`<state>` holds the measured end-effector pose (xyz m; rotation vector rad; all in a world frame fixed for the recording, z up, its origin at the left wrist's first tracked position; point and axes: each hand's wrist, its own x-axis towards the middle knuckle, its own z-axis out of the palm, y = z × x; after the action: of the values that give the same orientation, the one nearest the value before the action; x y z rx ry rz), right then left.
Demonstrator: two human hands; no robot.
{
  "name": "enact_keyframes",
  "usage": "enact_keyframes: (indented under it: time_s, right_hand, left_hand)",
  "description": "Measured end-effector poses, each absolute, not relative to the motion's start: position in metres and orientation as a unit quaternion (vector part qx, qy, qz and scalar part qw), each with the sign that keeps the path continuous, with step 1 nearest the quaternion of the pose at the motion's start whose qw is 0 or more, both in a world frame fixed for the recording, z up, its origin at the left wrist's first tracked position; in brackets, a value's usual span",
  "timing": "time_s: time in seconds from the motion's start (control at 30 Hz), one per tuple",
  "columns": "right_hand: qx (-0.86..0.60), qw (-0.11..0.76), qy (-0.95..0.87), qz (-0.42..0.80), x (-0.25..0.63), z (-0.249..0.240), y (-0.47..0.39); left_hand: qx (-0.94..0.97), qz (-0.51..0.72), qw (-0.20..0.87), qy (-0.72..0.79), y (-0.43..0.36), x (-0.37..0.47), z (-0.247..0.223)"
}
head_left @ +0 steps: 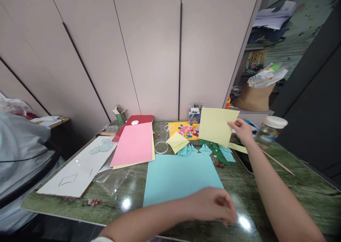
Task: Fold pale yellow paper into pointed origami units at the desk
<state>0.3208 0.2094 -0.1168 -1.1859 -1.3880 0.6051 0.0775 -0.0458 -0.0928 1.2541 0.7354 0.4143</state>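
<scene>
The pale yellow paper [216, 126] is up in the right hand [241, 131], pinched at its right edge between thumb and fingers. It stands nearly upright over the far right part of the tabletop [301, 196]. The left hand [213, 203] is bent, with its fingers curled, over the near edge of the big blue paper [181, 172]. It is blurry, so I cannot tell if it holds anything. Small folded blue papers [205, 149] sit just past the big blue sheet, near a folded yellow paper [177, 142]. Behind them, pink and blue bits [188, 130] lie on an orange sheet [173, 126]. Pink paper [133, 144] lies to the left.
</scene>
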Motion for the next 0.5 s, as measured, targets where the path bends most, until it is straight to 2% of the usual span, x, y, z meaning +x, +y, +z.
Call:
enact_keyframes:
  time_s: [0.07,0.1,0.2,0.27,0.37,0.5]
  right_hand:
    - [-0.488,0.598,-0.583,0.255,0.321,-0.108,0.208]
    - [-0.480,0.607,-0.581,0.253,0.319,-0.103,0.208]
    - [-0.463,0.623,-0.579,0.250,0.308,-0.089,0.207]
    - [-0.453,0.636,-0.573,0.250,0.299,-0.082,0.204]
    - [-0.439,0.641,-0.571,0.265,0.287,-0.076,0.198]
    - [-0.435,0.623,-0.577,0.299,0.276,-0.074,0.192]
  left_hand:
    - [0.695,0.257,0.592,0.316,-0.044,0.043,-0.029]
    - [0.722,0.274,0.562,0.298,-0.050,0.028,-0.004]
    - [0.715,0.257,0.577,0.300,-0.080,-0.011,0.031]
    - [0.704,0.259,0.572,0.331,-0.096,-0.035,0.024]
    - [0.663,0.328,0.535,0.409,-0.106,-0.058,-0.007]
    - [0.704,0.388,0.478,0.353,-0.110,-0.049,-0.049]
